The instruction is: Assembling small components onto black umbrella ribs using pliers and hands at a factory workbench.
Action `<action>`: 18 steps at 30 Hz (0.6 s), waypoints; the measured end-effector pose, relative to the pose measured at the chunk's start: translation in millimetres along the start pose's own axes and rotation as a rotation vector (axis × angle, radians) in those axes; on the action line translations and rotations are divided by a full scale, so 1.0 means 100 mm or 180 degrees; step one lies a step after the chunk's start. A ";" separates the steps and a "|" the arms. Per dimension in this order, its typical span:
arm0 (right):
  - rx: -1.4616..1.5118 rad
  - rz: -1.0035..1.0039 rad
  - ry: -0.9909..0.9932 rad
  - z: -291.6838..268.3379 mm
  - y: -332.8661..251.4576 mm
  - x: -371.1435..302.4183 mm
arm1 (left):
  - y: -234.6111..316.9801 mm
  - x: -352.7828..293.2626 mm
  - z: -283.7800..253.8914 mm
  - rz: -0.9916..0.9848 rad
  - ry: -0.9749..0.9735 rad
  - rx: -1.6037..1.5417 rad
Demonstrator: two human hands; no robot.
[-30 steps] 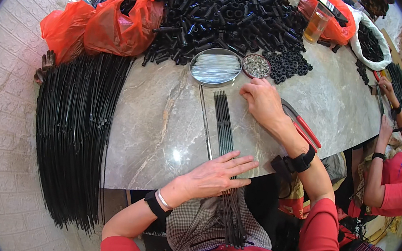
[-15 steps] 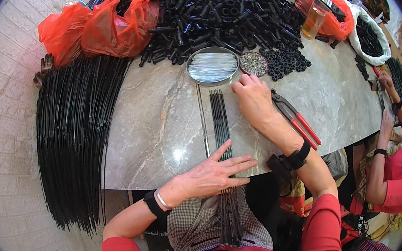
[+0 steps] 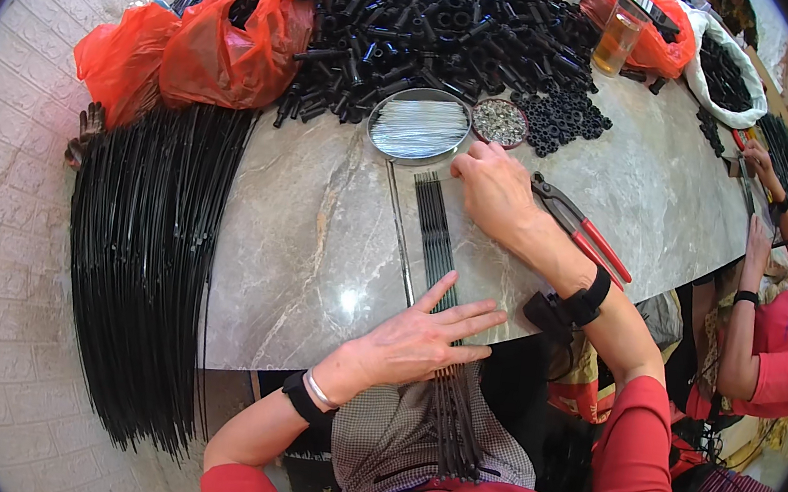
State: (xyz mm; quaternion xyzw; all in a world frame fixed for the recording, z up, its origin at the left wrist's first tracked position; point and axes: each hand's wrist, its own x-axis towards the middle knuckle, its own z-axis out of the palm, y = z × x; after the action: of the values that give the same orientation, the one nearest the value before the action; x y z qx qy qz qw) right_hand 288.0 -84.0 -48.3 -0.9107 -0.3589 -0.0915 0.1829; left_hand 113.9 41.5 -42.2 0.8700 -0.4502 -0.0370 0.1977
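Observation:
A row of thin black rods (image 3: 432, 221) lies on the table, with their lower ends reaching over the edge onto my lap. My left hand (image 3: 407, 341) rests flat across them, fingers spread. Close to the rods' upper ends, my right hand (image 3: 497, 192) is closed, its fingertips pinched together. Whatever the pinch holds is too small to make out. Just beyond are a round metal tray (image 3: 414, 161) of thin silvery wires (image 3: 416, 127) and a small dish (image 3: 498, 145) of tiny shiny pieces. Red-handled pincers (image 3: 585, 232) lie right of my right hand.
Black tubular parts (image 3: 441, 26) are heaped at the back, small black rings (image 3: 567, 120) beside them. Orange-red bags (image 3: 231, 49) and a long bundle of black rods (image 3: 146, 265) are at the left. A cup (image 3: 617, 42) and white sack (image 3: 752, 115) stand back right; a co-worker (image 3: 780, 343) sits right.
My right hand has shifted very slightly left, its fingertips still pinched by the rods' upper ends. My left hand stays flat across the rods.

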 end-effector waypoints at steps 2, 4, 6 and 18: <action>-0.0025 0.0223 -0.0204 -0.03 -0.05 -0.01 | 0.00 -0.01 0.00 -0.0016 0.0022 -0.0026; -0.0006 0.0086 -0.0089 0.01 -0.04 0.00 | 0.01 0.00 -0.01 -0.0020 -0.0005 -0.0013; -0.0004 -0.0023 0.0025 0.03 -0.01 0.00 | 0.01 0.01 -0.02 0.0000 0.0005 -0.0020; -0.0278 -0.0112 -0.0024 0.00 -0.09 0.00 | 0.00 0.01 -0.03 0.0074 -0.0084 0.0112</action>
State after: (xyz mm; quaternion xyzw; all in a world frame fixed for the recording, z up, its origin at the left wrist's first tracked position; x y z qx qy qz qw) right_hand 281.6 -77.4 -46.0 -0.9117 -0.3712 -0.1069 0.1400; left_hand 115.0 42.1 -39.2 0.8675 -0.4634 -0.0383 0.1768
